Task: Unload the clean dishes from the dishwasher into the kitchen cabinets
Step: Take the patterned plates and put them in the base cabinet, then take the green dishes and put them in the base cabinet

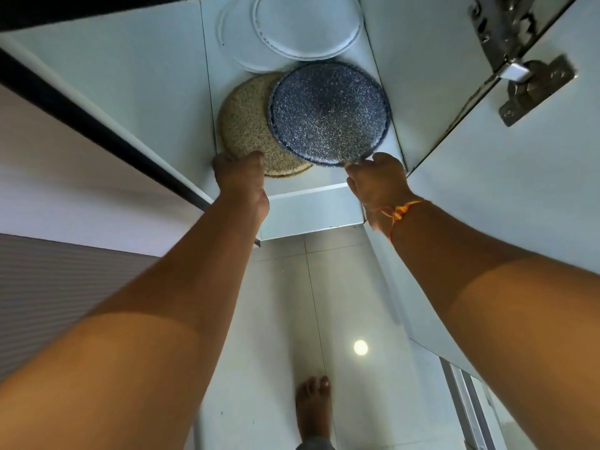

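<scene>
Fingers point(357, 164) of the right hand point(378, 186) pinch the blue plate's point(328, 115) rim; left hand point(242, 178) grips beige plate point(246, 125).

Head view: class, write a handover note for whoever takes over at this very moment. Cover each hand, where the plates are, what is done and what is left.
Left hand: grips the near rim of the beige speckled plate.
Right hand: pinches the near rim of the dark blue speckled plate, which overlaps the beige one.
Where: both plates are inside the open cabinet, in front of two white plates.
Done: these plates have reached the cabinet.
Left: settle them and let go. The dishwasher is out of view, so what remains in it is unknown.
</scene>
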### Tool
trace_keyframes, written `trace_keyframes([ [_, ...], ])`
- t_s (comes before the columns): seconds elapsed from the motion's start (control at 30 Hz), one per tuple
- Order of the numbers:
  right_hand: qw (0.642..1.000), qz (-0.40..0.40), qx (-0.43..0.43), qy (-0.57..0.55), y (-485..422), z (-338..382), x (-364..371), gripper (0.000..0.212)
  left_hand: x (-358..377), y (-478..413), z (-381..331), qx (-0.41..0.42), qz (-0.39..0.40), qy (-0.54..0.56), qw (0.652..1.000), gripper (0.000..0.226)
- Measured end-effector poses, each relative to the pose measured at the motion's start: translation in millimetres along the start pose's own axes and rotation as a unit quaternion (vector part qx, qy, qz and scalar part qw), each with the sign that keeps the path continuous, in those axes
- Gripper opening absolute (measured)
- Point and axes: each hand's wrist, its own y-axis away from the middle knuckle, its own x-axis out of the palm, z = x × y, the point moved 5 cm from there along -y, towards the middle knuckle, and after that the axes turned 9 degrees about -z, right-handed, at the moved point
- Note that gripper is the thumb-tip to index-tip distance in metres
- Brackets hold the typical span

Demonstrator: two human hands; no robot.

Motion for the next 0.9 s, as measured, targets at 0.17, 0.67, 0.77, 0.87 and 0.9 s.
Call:
trace_keyframes([
  [0.17, 0.999, 0.026, 0.007, -0.030, 21, 0, -4, 0.027, -5, 14, 5, 0.016, 0.042, -0.056, 0.997, 0.063],
  [0.67, 0.994, 0.025, -0.047, 0.091, 223, -86, -97, 0.054, -114, 238, 143, 0.097, 0.135, -0.306, 0.937, 0.046],
  [0.77, 0.994, 0.053, -0.034, 0.092, 283, -121, -146, 0.053, -145, 314, 182, 0.105, 0.176, -0.374, 0.905, 0.043],
  [0.87, 0.993, 0.067, 0.008, 0.099, 335, -163, -205, 0.049, -168, 383, 219, 0.099, 0.198, -0.439, 0.871, 0.035],
  [0.9, 0.993, 0.065, 0.025, 0.098, 349, -177, -229, 0.047, -172, 407, 227, 0.099, 0.204, -0.458, 0.859, 0.032],
])
